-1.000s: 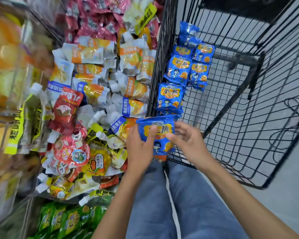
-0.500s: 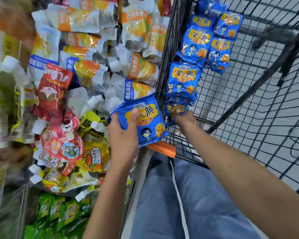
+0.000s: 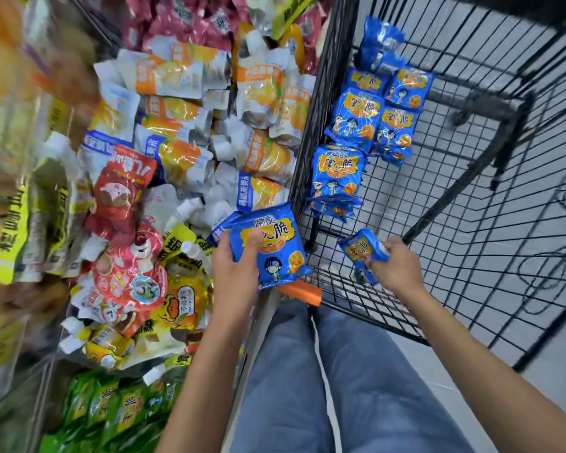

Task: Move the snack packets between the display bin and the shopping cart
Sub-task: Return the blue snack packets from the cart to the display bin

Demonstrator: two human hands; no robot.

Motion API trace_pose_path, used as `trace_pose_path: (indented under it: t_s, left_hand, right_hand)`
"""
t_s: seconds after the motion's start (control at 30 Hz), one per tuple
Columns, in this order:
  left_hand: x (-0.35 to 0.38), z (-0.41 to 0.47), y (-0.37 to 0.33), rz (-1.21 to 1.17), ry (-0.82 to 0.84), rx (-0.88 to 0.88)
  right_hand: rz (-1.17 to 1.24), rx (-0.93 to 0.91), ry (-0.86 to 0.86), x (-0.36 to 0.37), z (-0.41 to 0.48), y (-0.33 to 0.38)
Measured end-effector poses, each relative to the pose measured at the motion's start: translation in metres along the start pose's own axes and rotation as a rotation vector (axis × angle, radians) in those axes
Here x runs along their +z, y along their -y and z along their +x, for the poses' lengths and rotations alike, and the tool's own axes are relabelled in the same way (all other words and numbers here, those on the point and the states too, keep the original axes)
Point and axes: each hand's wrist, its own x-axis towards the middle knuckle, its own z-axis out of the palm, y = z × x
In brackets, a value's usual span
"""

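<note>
Left hand (image 3: 239, 273) grips a blue snack packet (image 3: 272, 246), thumb pressed on the printed front, other fingers hidden behind it. Packet is face up, slightly tilted, held above the right edge of the display bin (image 3: 54, 361), just beside the black wire wall of the shopping cart (image 3: 471, 223). Its lower corner overlaps an orange handle piece (image 3: 303, 291).

Right hand (image 3: 396, 269) is inside the cart, fingers curled round a second blue packet (image 3: 360, 250). That one is crumpled and tilted, held near the cart's close wall; can't tell if it touches the mesh floor.

More blue packets lie in the cart along the wall next to the bin: a stack (image 3: 335, 171) nearest my hands, then two side by side (image 3: 356, 116) and (image 3: 396, 129), another (image 3: 409, 85) behind, and one at the far end (image 3: 379, 44), blurred.

The bin is piled with mixed pouches: orange-and-white ones (image 3: 262, 93) at the top, a red pouch (image 3: 121, 178) mid left, a yellow duck pouch (image 3: 180, 305) near my left wrist. Green packets (image 3: 111, 403) sit in a separate section at bottom left. Far left side is motion-blurred, unreadable.

My jeans (image 3: 340, 387) fill the bottom centre, between bin and cart.
</note>
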Motion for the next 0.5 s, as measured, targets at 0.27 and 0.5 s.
trace_pose_path:
  t_s: [0.27, 0.5]
  left_hand:
    - [0.006, -0.007, -0.009, 0.081, -0.024, -0.059]
    - [0.018, -0.017, -0.026, -0.099, 0.079, -0.088]
  right_hand:
    - [0.685, -0.250, 0.210, -0.059, -0.071, 0.053]
    - [0.787, -0.299, 0.354, -0.050, -0.099, 0.115]
